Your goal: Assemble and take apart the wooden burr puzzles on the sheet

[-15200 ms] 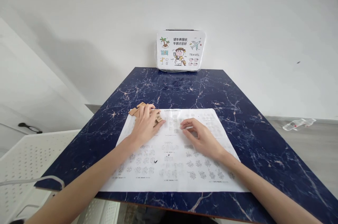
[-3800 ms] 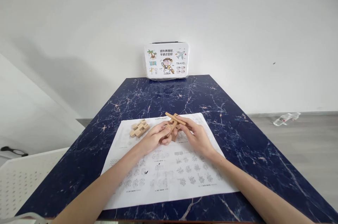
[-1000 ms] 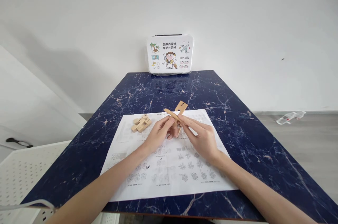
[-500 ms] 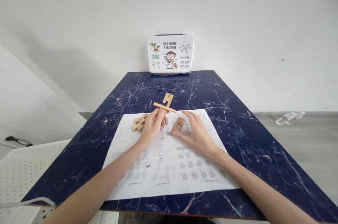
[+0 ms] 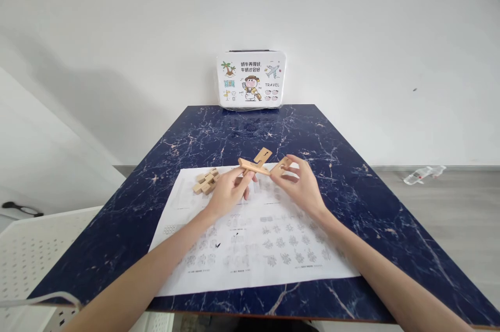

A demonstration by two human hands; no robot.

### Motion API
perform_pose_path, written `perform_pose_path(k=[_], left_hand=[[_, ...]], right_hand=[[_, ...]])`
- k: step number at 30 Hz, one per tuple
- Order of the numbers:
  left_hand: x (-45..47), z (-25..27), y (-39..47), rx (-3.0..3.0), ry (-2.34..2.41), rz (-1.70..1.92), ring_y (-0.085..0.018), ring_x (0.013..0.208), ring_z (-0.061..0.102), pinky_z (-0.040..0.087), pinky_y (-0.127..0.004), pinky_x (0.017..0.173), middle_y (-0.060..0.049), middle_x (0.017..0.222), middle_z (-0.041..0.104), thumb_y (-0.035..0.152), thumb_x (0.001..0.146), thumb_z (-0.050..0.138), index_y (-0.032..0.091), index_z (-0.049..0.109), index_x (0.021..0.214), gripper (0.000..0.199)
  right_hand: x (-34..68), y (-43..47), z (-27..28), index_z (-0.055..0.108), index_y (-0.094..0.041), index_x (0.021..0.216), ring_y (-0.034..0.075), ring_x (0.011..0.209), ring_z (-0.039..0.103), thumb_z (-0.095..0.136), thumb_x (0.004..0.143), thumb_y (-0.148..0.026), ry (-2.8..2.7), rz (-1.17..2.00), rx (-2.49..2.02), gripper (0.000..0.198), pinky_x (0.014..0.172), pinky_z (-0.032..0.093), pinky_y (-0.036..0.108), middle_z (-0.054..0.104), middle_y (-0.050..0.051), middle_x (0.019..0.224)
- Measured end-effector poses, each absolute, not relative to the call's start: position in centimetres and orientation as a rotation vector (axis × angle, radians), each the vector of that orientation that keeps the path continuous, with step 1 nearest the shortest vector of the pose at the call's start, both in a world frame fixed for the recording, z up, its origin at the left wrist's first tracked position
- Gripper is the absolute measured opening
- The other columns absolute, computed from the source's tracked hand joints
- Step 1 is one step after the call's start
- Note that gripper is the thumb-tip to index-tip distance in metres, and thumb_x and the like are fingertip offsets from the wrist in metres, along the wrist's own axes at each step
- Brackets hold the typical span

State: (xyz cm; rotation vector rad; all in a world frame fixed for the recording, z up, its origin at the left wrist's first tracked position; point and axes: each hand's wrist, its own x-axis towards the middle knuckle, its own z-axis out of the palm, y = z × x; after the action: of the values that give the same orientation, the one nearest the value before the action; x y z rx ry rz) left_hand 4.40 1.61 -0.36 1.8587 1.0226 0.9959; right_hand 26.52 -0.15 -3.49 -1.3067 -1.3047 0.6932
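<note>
My left hand (image 5: 230,190) pinches two notched wooden puzzle pieces (image 5: 253,167) that cross each other, one flat with a dark mark on its far end. Close on the right, my right hand (image 5: 303,186) grips another flat wooden puzzle piece (image 5: 278,167) with a cut-out, between thumb and fingers. Its near-left corner comes up to the crossed pieces; whether they touch I cannot tell. Left of my left hand, a small cluster of wooden puzzle pieces (image 5: 205,182) lies on a printed sheet (image 5: 253,269) full of small diagrams.
Beneath the sheet is a dark blue marbled table (image 5: 250,134). A white cartoon-printed case (image 5: 252,79) stands at its far edge against the wall. White perforated plastic (image 5: 23,254) sits at the left, and a clear bottle (image 5: 424,174) lies on the floor at right.
My right hand has picked up the notched piece from the sheet and raised it beside the crossed pieces. My left hand has shifted slightly right and turned the crossed pieces.
</note>
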Motion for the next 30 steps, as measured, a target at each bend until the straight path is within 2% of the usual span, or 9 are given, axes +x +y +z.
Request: perform_pose_path(k=[2,4,8,14,17,20,23,27,30], left_hand=[[4.4,-0.3,1.6,1.869,1.006,0.959,-0.012,0.048,0.060,0.047,-0.022,0.049,-0.001,0.066,0.066,0.050,0.106,0.052,0.017,0.069,0.093,0.040],[4.4,-0.2,1.5,1.867,0.984,0.927,-0.011,0.048,0.059,0.047,-0.022,0.050,-0.001,0.066,0.066,0.049,0.106,0.052,0.017,0.068,0.092,0.039],[4.3,-0.4,1.5,1.821,0.937,0.907,-0.008,0.049,0.059,0.045,-0.022,0.048,-0.005,0.087,0.071,0.046,0.105,0.055,0.017,0.066,0.097,0.033],[4.3,-0.2,1.4,1.729,0.849,0.874,-0.007,0.048,0.057,0.040,-0.021,0.044,-0.002,0.083,0.065,0.051,0.106,0.054,0.017,0.062,0.098,0.035],[4.3,0.1,1.2,1.717,0.802,0.823,-0.007,0.048,0.057,0.039,-0.021,0.044,-0.002,0.082,0.063,0.051,0.106,0.053,0.017,0.063,0.098,0.037],[4.3,0.3,1.1,1.744,0.776,0.751,-0.008,0.051,0.058,0.042,-0.022,0.046,-0.003,0.085,0.064,0.050,0.106,0.053,0.017,0.065,0.099,0.036],[4.4,0.3,1.0,1.776,0.766,0.720,-0.008,0.052,0.057,0.044,-0.023,0.048,-0.005,0.087,0.066,0.049,0.105,0.053,0.017,0.065,0.100,0.035],[4.5,0.2,0.9,1.872,0.809,0.711,-0.008,0.051,0.054,0.042,-0.023,0.049,-0.004,0.081,0.065,0.043,0.106,0.051,0.017,0.066,0.096,0.032],[4.6,0.1,0.9,1.967,0.863,0.734,-0.010,0.050,0.049,0.036,-0.024,0.048,-0.001,0.069,0.060,0.038,0.105,0.052,0.017,0.069,0.096,0.029]], right_hand=[[27.2,0.2,-3.3,0.053,-0.021,0.147,0.034,0.116,0.072,0.087,0.077,-0.053,-1.121,0.891,-1.275,0.084,0.095,0.063,0.049,0.061,0.017,0.143],[27.6,0.5,-3.1,0.053,-0.022,0.148,0.033,0.115,0.074,0.089,0.077,-0.051,-1.000,1.039,-1.203,0.084,0.099,0.063,0.049,0.065,0.015,0.140],[27.9,0.6,-2.8,0.058,-0.024,0.143,0.031,0.122,0.071,0.090,0.076,-0.039,-0.895,1.168,-1.040,0.076,0.100,0.064,0.044,0.066,0.012,0.141],[28.2,0.8,-2.6,0.062,-0.030,0.136,0.029,0.138,0.062,0.080,0.085,-0.030,-0.864,1.281,-0.929,0.054,0.090,0.068,0.033,0.057,0.006,0.154],[28.2,0.7,-2.3,0.061,-0.029,0.137,0.030,0.140,0.061,0.079,0.085,-0.029,-0.845,1.324,-0.869,0.054,0.082,0.069,0.030,0.054,0.007,0.160],[28.2,0.7,-2.1,0.060,-0.026,0.139,0.031,0.139,0.061,0.082,0.086,-0.034,-0.875,1.322,-0.828,0.058,0.080,0.070,0.032,0.063,0.012,0.151],[28.3,0.9,-1.9,0.068,-0.020,0.127,0.032,0.138,0.062,0.083,0.087,-0.041,-0.908,1.304,-0.823,0.048,0.082,0.068,0.034,0.071,0.016,0.139],[28.8,1.3,-2.0,0.075,-0.022,0.120,0.028,0.131,0.064,0.079,0.090,-0.043,-0.957,1.306,-0.817,0.037,0.083,0.065,0.030,0.072,0.011,0.136],[29.0,1.5,-2.0,0.075,-0.026,0.116,0.021,0.111,0.070,0.079,0.090,-0.040,-0.926,1.353,-0.777,0.030,0.076,0.062,0.027,0.073,0.006,0.123]])
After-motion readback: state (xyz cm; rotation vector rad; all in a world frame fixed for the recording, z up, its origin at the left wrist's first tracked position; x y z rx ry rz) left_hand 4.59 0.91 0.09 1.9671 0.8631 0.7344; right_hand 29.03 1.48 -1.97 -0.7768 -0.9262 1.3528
